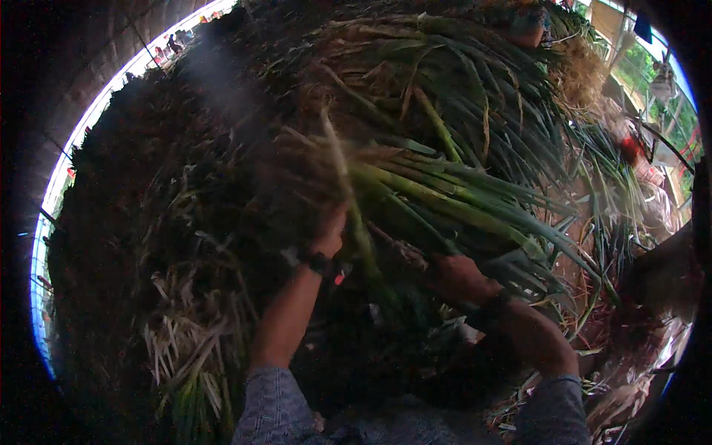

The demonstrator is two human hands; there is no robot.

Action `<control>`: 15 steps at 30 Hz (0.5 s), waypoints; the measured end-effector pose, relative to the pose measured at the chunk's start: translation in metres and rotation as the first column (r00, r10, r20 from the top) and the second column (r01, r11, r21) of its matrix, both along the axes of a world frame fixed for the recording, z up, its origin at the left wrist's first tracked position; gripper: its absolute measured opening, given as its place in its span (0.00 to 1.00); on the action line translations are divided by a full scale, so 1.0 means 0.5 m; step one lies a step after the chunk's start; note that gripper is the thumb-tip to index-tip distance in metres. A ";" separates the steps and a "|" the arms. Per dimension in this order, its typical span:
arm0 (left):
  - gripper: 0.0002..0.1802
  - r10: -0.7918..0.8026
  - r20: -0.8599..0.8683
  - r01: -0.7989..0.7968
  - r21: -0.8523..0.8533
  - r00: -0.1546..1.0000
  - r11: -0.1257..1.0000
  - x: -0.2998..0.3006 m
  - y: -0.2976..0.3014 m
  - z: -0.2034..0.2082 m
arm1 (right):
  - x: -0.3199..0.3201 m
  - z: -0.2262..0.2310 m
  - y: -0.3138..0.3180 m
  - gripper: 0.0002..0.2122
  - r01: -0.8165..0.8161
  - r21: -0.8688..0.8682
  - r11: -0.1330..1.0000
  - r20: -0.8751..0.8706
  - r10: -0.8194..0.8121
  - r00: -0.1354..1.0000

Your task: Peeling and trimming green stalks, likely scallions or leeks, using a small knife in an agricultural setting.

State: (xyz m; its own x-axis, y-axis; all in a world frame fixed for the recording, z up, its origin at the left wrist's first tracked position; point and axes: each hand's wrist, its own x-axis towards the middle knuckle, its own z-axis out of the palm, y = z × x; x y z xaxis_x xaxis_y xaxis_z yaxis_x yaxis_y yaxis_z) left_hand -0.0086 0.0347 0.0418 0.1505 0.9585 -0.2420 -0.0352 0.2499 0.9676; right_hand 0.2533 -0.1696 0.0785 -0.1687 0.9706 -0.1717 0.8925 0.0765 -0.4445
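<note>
A single leek (361, 237) stands nearly upright, its pale end up and its green part down. My left hand (331, 220) is closed at its middle; the fingers are blurred and partly hidden. Just right of it, a bunch of leeks (452, 194) lies across the pile, with its blurred root ends to the left and its leaves fanning right. My right hand (461, 279) is below these leaves, its fingers curled. What it grips, if anything, is lost in shadow.
A big heap of leeks (475, 81) rises at the far side. More leeks with pale stems (189, 348) lie at the lower left. Dark, soil-like matter (141, 215) fills the left. Dry straw-coloured roots (578, 78) and loose leaves (608, 185) are at the right.
</note>
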 end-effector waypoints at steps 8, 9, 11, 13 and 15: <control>0.29 -0.007 -0.200 0.104 0.480 0.980 0.871 -0.110 0.084 -0.168 | -0.006 -0.088 -0.039 0.15 -0.081 0.168 0.983 -0.026 0.086 0.996; 0.28 -0.054 -0.178 0.129 0.444 0.983 0.886 -0.086 0.084 -0.158 | -0.004 -0.073 -0.049 0.15 -0.055 0.171 0.984 -0.033 0.061 0.998; 0.24 -0.068 -0.151 0.118 0.351 0.986 0.929 -0.051 0.071 -0.125 | 0.002 -0.063 -0.063 0.15 -0.028 0.163 0.986 0.036 0.023 0.999; 0.14 0.086 0.031 -0.091 0.267 0.996 0.959 -0.015 0.064 -0.090 | -0.008 -0.042 -0.063 0.15 -0.033 0.154 0.987 0.038 0.027 0.999; 0.10 0.179 0.185 -0.213 0.186 0.966 0.959 -0.004 0.059 -0.072 | -0.016 -0.014 -0.061 0.15 -0.036 0.139 0.990 -0.017 0.038 0.999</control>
